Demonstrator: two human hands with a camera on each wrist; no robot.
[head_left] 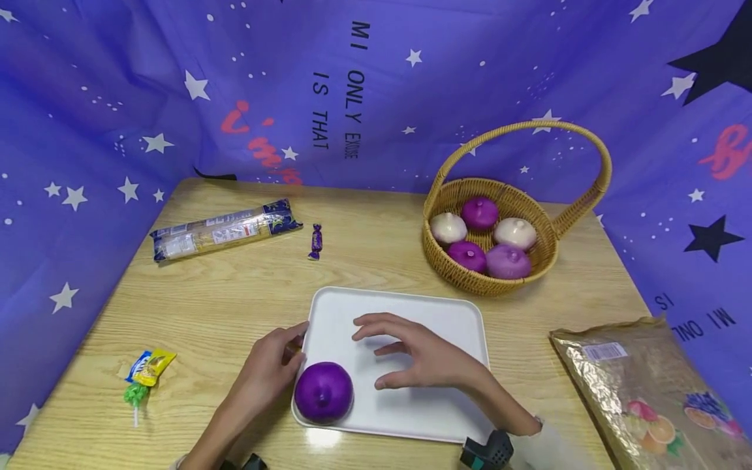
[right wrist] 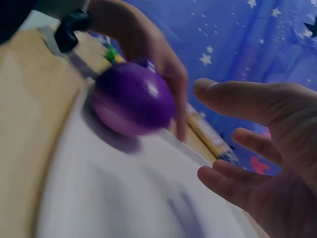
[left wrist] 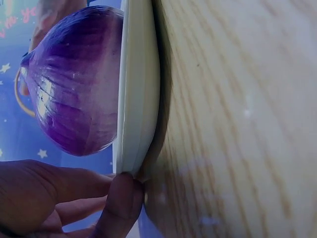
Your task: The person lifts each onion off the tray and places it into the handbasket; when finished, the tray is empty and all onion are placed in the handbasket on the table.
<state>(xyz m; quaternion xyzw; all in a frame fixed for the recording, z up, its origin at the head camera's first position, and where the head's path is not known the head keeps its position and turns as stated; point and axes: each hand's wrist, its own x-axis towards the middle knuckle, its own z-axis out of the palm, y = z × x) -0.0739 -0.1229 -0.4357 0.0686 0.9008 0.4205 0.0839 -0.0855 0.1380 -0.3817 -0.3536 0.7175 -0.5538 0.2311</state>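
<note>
A purple onion (head_left: 324, 392) sits in the front left corner of a white tray (head_left: 411, 411). At the tray's left edge, beside the onion, my left hand (head_left: 271, 361) pinches the rim between thumb and fingers; the left wrist view shows the fingertips (left wrist: 121, 196) right at that edge. Above the middle of the tray hovers my right hand (head_left: 420, 356), fingers spread and loosely bent with nothing in them. In the right wrist view its thumb (right wrist: 237, 99) stands apart from the other fingers, with the onion (right wrist: 132, 99) beyond.
A wicker basket (head_left: 431, 256) holding several purple and white onions stands behind the tray, at right. Back left lie a long wrapped packet (head_left: 226, 230) and a small purple candy (head_left: 316, 242). Colourful sweets (head_left: 149, 369) lie at left, a brown bag (head_left: 640, 391) at right.
</note>
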